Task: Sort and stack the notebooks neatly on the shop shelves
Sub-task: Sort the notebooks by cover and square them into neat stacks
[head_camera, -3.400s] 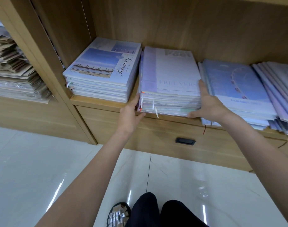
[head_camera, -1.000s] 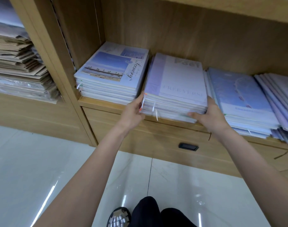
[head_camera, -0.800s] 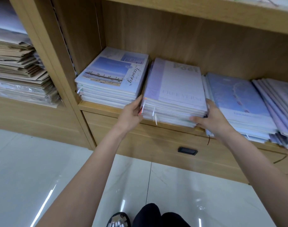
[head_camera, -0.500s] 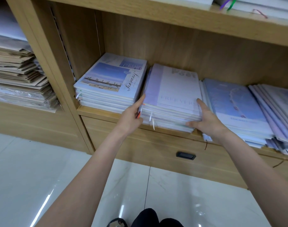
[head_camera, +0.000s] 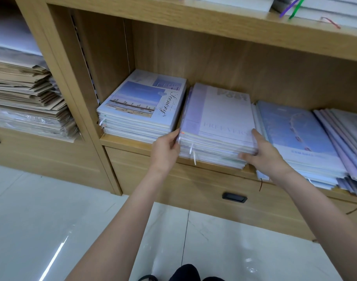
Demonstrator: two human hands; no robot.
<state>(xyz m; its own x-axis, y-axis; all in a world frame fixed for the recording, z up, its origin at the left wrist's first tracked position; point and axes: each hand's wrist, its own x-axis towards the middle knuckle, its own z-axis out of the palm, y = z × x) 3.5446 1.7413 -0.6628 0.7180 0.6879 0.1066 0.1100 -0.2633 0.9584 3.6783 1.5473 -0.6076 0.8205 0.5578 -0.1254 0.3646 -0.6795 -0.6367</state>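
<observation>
In the middle of the frame a stack of lilac notebooks (head_camera: 218, 126) lies flat on the wooden shelf (head_camera: 133, 141), its front edge jutting slightly over the shelf lip. The left hand (head_camera: 165, 151) presses the stack's left front corner with fingers laid against the side; the right hand (head_camera: 264, 153) clasps the right front corner, thumb on top, fingers curled beneath. Just left sits a scenery-cover stack (head_camera: 141, 106) (close alongside), and to the right a blue stack (head_camera: 295, 134). Lower down, a drawer handle (head_camera: 234, 197).
</observation>
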